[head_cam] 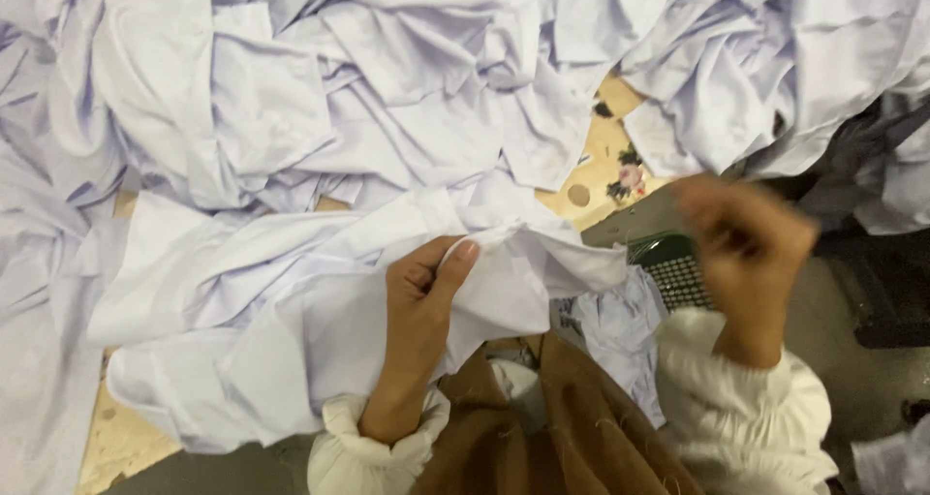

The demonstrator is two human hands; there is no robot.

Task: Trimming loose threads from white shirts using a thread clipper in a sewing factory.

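Brown fabric [572, 427], apparently a garment worn by the person, is seen nearest the camera at the bottom edge, flanked by two puffy white cuffs. From the left cuff [373, 447] the left hand [421, 306] is extended upward; its fingers [455, 262] are closed narrowly on a fold of a white cloth piece [291, 301], the thumb pressed against the gathered edge, seemingly so that the piece is lifted off the layers beneath it. This held piece is draped from the pinch down toward the lower left, over the edge of the tabletop [121, 442]. The right hand [746, 248] is raised to the right, well apart from the cloth; it is motion-blurred, and whether its fingers are wide, narrow or holding something cannot be told. Just beneath it a dark perforated basket [678, 277] is partly visible beside the tabletop edge. Beyond the hands, a large heap of white cloth pieces [387, 98] is spread loosely across the tabletop, crumpled and overlapping. Between the folds a yellowish patterned surface [605, 170] with a small floral print is exposed. Dark objects at the far right cannot be identified.
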